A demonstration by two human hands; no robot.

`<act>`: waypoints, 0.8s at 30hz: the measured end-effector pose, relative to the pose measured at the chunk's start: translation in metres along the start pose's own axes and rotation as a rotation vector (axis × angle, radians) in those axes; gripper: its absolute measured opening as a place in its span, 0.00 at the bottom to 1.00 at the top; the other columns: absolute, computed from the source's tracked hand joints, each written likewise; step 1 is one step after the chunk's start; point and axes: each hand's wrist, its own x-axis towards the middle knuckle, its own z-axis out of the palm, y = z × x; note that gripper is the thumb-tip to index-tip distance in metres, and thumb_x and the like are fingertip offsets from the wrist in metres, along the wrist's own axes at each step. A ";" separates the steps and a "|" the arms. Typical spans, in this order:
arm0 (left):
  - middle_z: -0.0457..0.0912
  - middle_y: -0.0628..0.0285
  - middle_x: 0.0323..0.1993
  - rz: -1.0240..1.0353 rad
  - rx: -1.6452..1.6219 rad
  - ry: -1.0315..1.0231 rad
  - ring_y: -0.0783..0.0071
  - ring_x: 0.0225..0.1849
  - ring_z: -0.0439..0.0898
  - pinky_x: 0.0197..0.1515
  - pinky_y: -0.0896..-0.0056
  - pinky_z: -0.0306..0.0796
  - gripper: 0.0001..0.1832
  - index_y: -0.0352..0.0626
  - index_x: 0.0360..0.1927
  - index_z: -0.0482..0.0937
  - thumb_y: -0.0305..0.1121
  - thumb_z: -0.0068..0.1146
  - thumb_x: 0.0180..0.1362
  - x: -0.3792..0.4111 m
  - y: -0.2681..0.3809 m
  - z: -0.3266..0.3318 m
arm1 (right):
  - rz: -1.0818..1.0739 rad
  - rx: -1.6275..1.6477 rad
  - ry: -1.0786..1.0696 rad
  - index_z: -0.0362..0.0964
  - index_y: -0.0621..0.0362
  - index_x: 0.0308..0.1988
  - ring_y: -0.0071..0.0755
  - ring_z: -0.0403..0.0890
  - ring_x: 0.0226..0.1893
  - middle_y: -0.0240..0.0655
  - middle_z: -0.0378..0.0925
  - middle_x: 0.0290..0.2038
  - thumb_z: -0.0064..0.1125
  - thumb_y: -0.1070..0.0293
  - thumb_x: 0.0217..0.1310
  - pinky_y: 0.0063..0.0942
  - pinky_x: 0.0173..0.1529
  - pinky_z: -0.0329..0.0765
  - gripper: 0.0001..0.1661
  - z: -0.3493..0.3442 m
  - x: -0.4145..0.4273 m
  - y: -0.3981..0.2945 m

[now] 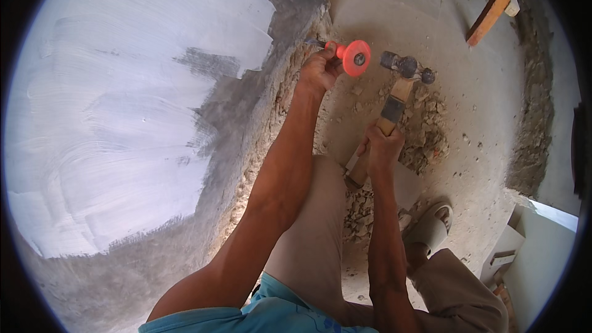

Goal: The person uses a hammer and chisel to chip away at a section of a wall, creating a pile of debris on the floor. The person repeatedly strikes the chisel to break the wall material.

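Observation:
My left hand (320,70) grips a cold chisel with a round orange hand guard (355,58). The chisel's dark blade points left at the chipped lower edge of the wall (282,97); whether its tip touches cannot be made out. A ball-peen hammer (408,67) is in my right hand (385,143), held by its wooden handle with a dark band wrapped around it. The hammer's head is to the right of the guard, apart from it. White coating covers much of the grey wall (129,101).
Broken rubble (423,129) lies on the dusty concrete floor (476,101) under the hammer and by my sandalled foot (432,229). A curved wooden piece (492,7) stands at the upper right. Pale panels (536,245) stand at the lower right.

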 end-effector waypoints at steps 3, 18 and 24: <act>0.81 0.62 0.39 0.021 0.009 0.024 0.66 0.44 0.80 0.52 0.55 0.78 0.05 0.42 0.40 0.77 0.31 0.54 0.67 -0.001 -0.002 0.004 | 0.007 -0.031 -0.001 0.71 0.66 0.30 0.25 0.68 0.12 0.33 0.70 0.20 0.51 0.79 0.53 0.26 0.15 0.68 0.02 -0.001 -0.004 -0.005; 0.81 0.59 0.42 0.034 0.160 0.043 0.61 0.49 0.78 0.61 0.50 0.72 0.11 0.40 0.43 0.78 0.37 0.57 0.67 0.010 -0.018 -0.003 | 0.019 0.041 -0.003 0.71 0.66 0.30 0.25 0.69 0.11 0.32 0.70 0.19 0.51 0.79 0.54 0.25 0.15 0.67 0.02 -0.013 -0.007 0.002; 0.80 0.59 0.40 0.079 0.171 0.008 0.63 0.43 0.80 0.52 0.53 0.79 0.13 0.40 0.45 0.76 0.39 0.59 0.66 0.020 -0.024 -0.008 | 0.091 0.234 0.028 0.71 0.64 0.30 0.26 0.69 0.11 0.33 0.70 0.18 0.52 0.77 0.55 0.27 0.15 0.67 0.02 -0.027 -0.009 0.003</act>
